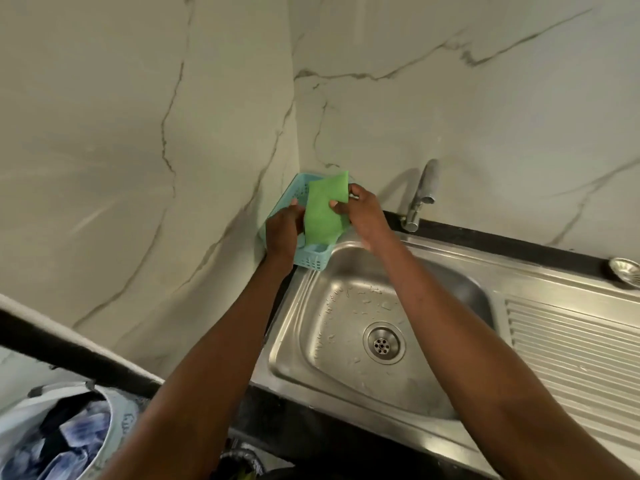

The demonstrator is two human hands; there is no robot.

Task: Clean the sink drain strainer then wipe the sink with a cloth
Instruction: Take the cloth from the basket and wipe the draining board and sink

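Both hands hold a green cloth (323, 211) over a blue basket (313, 256) in the corner: the left hand (282, 232) grips its left edge, the right hand (363, 211) pinches its upper right part. Below the right hand, the wet sink (294, 344) shows its drain (383, 344); a loose strainer (625, 271) lies far to that hand's right on the surface.

Your single head camera looks forward and steeply down from above the sink's (346, 386) near-left corner, close in, facing the wall corner; both your forearms run up the frame from its bottom edge.
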